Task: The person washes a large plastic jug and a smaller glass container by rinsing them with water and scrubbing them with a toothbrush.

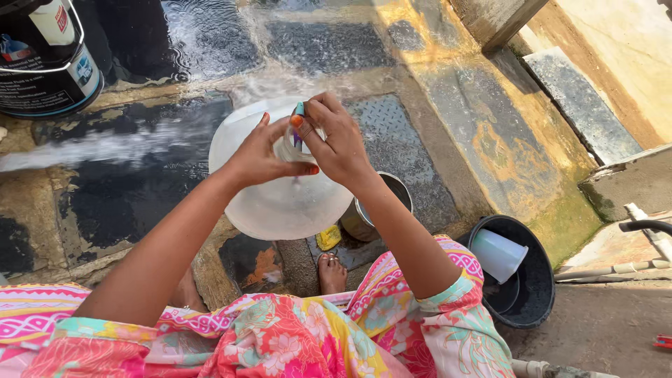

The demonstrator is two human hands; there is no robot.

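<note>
While I look down from the head camera, my left hand (257, 155) grips the rim of a large white basin (280, 203), holding it tilted over the wet stone floor (140, 203). My right hand (339, 143) is closed around a small blue-green scrubber (299, 112), pressed against the basin's upper inside. A stream of water (91, 148) runs in from the left. Just beside the basin sits a metal pot (364, 217), partly hidden, with a yellow sponge (328, 237) near my bare foot (332, 271). Well apart, at right, a black bucket (535, 280) holds a white cup (498, 255); a paint can (45, 63) stands top left.
</note>
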